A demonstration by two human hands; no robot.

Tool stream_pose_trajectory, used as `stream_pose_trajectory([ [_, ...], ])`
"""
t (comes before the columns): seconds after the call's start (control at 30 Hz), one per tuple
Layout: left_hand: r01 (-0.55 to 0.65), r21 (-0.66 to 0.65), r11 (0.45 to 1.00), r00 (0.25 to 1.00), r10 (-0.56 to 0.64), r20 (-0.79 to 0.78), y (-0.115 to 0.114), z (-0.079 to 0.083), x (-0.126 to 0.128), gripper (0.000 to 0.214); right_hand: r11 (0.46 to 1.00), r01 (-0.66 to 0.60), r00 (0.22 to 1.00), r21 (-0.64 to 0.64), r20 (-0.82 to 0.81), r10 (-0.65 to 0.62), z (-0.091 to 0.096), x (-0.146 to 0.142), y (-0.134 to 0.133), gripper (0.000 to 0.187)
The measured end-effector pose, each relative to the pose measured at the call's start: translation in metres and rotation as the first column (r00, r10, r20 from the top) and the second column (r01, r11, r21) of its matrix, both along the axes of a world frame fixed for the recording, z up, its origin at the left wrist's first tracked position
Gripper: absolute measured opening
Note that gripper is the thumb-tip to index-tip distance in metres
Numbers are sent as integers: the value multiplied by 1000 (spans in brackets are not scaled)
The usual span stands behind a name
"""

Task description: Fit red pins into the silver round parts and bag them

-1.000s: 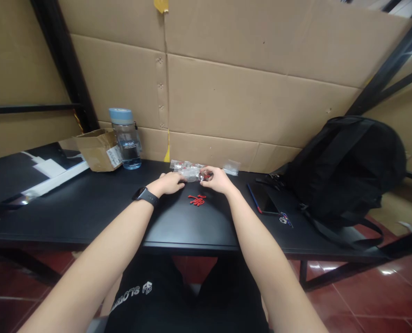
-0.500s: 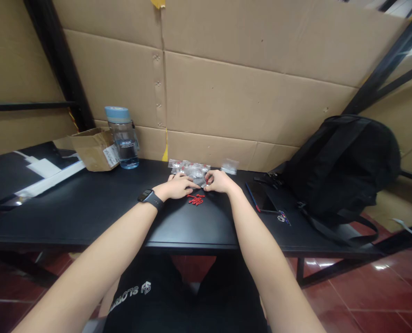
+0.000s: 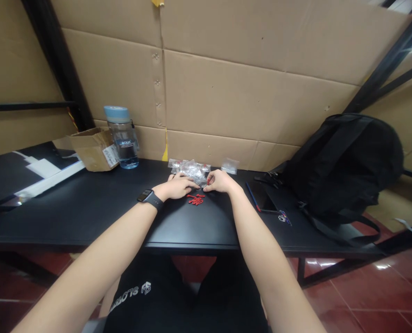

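Observation:
My left hand (image 3: 180, 187), with a dark watch on its wrist, rests low over the table, its fingertips closed at the edge of a small clear plastic bag (image 3: 199, 181). Facing it, my right hand (image 3: 219, 181) pinches a small red cord (image 3: 209, 179) right beside the bag. Whether the cord is partly inside the bag is too small to tell. In front of both hands lies a little heap of red cords (image 3: 196, 200). Behind the fingers are several clear plastic bags (image 3: 188, 167), some with red bits in them.
Another clear bag (image 3: 230, 165) lies by the cardboard wall. To the right are a phone (image 3: 263, 198), a keyring (image 3: 282, 217) and a black backpack (image 3: 344, 171). A water bottle (image 3: 126, 143), a cardboard box (image 3: 94, 150) and a white power strip (image 3: 51, 182) stand left on the black table (image 3: 192, 229).
My right hand has shifted very slightly at the bag, and less of the red cord shows between its fingers. My left hand stays nearly still.

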State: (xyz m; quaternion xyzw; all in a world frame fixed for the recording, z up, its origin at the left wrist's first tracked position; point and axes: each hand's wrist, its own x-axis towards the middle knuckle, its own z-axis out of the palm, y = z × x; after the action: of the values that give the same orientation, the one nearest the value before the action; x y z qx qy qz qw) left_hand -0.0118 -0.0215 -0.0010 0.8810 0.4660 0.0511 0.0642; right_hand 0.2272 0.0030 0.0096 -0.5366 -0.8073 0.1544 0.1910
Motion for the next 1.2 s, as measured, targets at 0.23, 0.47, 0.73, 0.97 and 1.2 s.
stream_pose_trajectory([
  [0.23,32,-28,999,999,-31,35,0,2,-3,45,997,22,999,74,-29,-20,-8,-6,6,32],
  [0.47,23,-28,999,1000,-23,22,-4,6,0,42,997,-53,998,49,-26,54,-10,-13,5,16],
  [0.73,23,-17,1000,999,-23,27,-2,5,0,47,974,-63,995,216,89,45,-8,-26,7,8],
  [0.97,20,-19,1000,1000,-20,22,-4,6,2,49,905,30,974,425,193,-123,-16,-43,5,23],
  [1.2,24,2,1000,995,-24,96,2,11,-10,50,959,-60,997,279,-29,71,-21,-36,12,31],
])
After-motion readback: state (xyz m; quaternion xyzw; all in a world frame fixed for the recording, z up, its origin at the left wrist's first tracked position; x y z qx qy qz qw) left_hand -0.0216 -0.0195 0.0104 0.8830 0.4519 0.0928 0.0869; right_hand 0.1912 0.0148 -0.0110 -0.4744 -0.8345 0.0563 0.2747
